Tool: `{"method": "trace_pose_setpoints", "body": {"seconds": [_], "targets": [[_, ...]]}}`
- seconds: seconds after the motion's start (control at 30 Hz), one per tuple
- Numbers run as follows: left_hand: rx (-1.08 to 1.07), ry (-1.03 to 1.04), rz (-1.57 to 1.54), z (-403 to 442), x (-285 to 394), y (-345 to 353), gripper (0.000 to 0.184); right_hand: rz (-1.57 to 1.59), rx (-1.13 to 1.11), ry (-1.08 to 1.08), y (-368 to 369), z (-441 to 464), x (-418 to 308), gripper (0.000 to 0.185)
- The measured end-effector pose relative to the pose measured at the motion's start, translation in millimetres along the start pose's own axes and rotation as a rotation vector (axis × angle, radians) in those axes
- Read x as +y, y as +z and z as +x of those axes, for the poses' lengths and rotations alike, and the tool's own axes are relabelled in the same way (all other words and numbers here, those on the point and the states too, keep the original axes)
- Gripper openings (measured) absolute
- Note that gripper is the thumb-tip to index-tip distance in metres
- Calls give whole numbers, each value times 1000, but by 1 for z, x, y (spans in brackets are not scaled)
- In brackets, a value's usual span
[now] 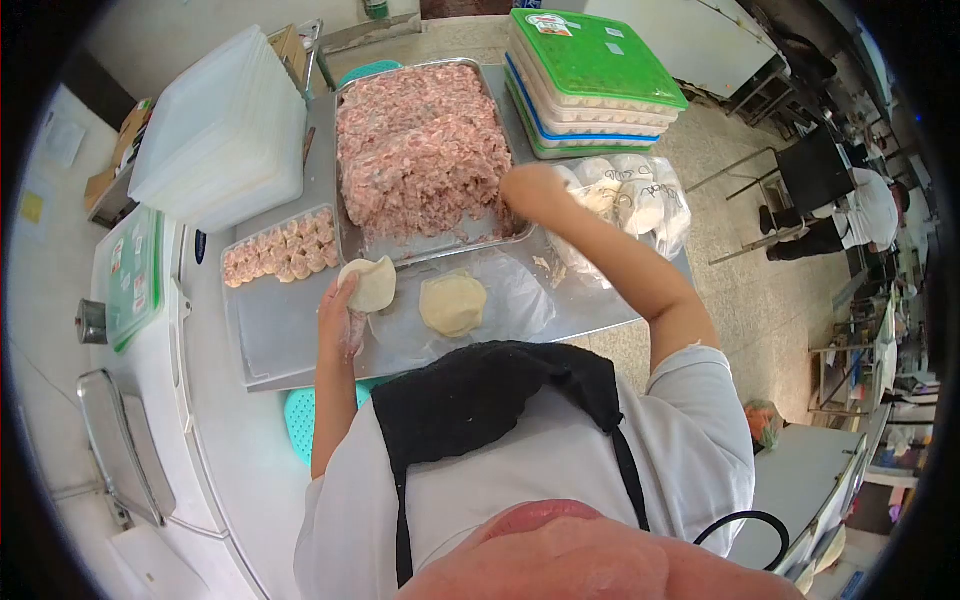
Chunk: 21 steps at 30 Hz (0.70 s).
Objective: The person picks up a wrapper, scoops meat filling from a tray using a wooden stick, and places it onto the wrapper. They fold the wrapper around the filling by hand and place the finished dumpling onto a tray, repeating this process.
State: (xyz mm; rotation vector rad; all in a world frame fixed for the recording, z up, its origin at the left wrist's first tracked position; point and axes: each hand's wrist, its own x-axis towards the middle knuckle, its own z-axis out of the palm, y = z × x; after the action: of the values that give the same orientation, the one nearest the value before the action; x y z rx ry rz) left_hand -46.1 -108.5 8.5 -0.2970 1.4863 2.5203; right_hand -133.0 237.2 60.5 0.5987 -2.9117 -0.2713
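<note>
My left hand (338, 318) holds a round dough wrapper (374, 288) by its left edge, with the wrapper's rim folding up a little. A stack of wrappers (453, 304) lies on a clear plastic sheet (523, 300) to its right. My right hand (537, 193) is closed at the right edge of the minced meat (420, 150), over the rim of the metal tray (440, 251). Its fingertips are hidden, so whatever it holds does not show. Left of the tray, a plastic tray (232, 296) carries rows of filled dumplings (283, 250).
Clear plastic trays (215, 130) are stacked at the left. Filled boxes with a green lid (600, 55) stand at the back right. A plastic bag of dough pieces (640, 205) sits beside my right forearm. Another person (868, 212) is farther off at the right.
</note>
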Motion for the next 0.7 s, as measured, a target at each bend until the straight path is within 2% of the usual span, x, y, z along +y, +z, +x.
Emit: {"method": "trace_pose_setpoints", "body": {"seconds": [0.07,0.1,0.2,0.3,0.4,0.53,0.6,0.63,0.7], "targets": [[-32,-15,-29,8,-6,2,32,67,46,-170,23,-15,-21,14],[-54,-27,-65,11,-7,4,32,65,49,-165,21,-20,-25,14],[-33,-35,-100,14,-10,11,31,102,-98,-278,-17,-31,-27,15],[-31,-19,-75,10,-9,21,30,42,-66,-148,-22,-12,3,15],[-44,-22,-9,7,-11,22,30,61,-9,-18,2,2,16,13],[6,4,60,1,-16,24,29,89,-96,-156,9,-22,-20,11],[6,16,84,-4,-18,25,29,178,-132,-322,-8,-28,-19,11],[2,18,86,-7,-19,24,29,177,-128,-319,-17,-22,-14,11],[53,4,108,-12,-20,23,28,183,-164,-166,-30,-5,1,11]]}}
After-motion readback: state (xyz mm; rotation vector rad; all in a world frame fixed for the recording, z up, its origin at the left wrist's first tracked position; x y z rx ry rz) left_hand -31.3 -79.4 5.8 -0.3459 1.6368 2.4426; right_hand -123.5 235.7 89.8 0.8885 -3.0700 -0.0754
